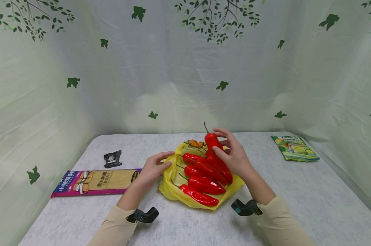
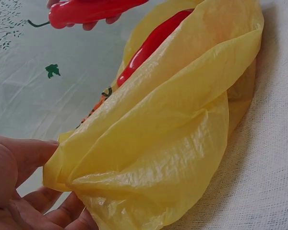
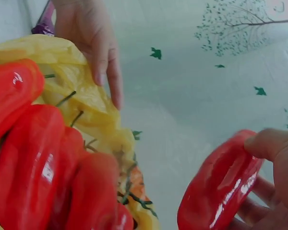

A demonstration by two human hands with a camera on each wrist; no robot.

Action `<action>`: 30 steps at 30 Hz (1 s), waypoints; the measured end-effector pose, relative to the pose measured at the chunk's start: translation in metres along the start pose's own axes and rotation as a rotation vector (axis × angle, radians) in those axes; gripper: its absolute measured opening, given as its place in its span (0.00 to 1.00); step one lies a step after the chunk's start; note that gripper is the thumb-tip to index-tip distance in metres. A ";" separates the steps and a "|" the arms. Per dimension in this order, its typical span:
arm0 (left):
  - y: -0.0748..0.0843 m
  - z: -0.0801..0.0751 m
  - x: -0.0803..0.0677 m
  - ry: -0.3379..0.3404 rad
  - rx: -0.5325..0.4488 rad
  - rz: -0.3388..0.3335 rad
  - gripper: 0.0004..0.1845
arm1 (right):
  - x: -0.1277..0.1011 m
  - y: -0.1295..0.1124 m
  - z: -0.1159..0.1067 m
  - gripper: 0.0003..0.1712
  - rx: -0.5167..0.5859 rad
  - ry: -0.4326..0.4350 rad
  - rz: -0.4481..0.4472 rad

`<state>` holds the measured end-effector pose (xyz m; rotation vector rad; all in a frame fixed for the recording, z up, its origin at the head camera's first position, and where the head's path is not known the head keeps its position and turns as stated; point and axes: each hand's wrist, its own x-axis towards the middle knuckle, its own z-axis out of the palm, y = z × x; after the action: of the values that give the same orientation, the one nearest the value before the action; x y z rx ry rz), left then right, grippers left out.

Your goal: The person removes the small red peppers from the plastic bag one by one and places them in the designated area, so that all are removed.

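Observation:
A yellow plastic bag [image 1: 173, 186] lies open at the middle of the table with several glossy red peppers [image 1: 203, 177] piled on it. My right hand [image 1: 220, 140] grips one more red pepper [image 1: 210, 140] just above the pile's far end, stem pointing up. In the right wrist view this held pepper [image 3: 221, 187] sits between thumb and fingers [image 3: 273, 143]. My left hand [image 1: 163, 162] holds the bag's left edge, thumb above and fingers below; the left wrist view shows the crumpled bag [image 2: 173, 134] against my palm [image 2: 9, 191] and a pepper [image 2: 149, 45] inside.
A long purple pasta packet [image 1: 96, 181] lies at the left, with a black clip [image 1: 113, 159] behind it. A green snack packet [image 1: 294, 147] sits at the far right. A leaf-printed curtain encloses the white-clothed table [image 1: 296, 205] on three sides.

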<state>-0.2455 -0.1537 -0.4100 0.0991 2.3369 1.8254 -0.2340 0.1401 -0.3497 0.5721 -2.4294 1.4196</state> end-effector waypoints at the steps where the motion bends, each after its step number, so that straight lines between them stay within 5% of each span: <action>1: 0.000 0.000 0.000 0.001 -0.001 -0.003 0.22 | 0.000 0.001 -0.002 0.34 0.006 0.011 0.007; 14: 0.001 0.000 0.001 0.009 0.000 -0.012 0.21 | 0.005 0.010 -0.022 0.11 -0.041 0.110 0.049; 30: 0.001 0.001 0.000 0.010 0.002 -0.017 0.21 | 0.010 0.033 -0.048 0.19 -0.014 0.249 0.195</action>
<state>-0.2456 -0.1525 -0.4090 0.0705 2.3389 1.8199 -0.2562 0.1948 -0.3476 0.1454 -2.3423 1.4487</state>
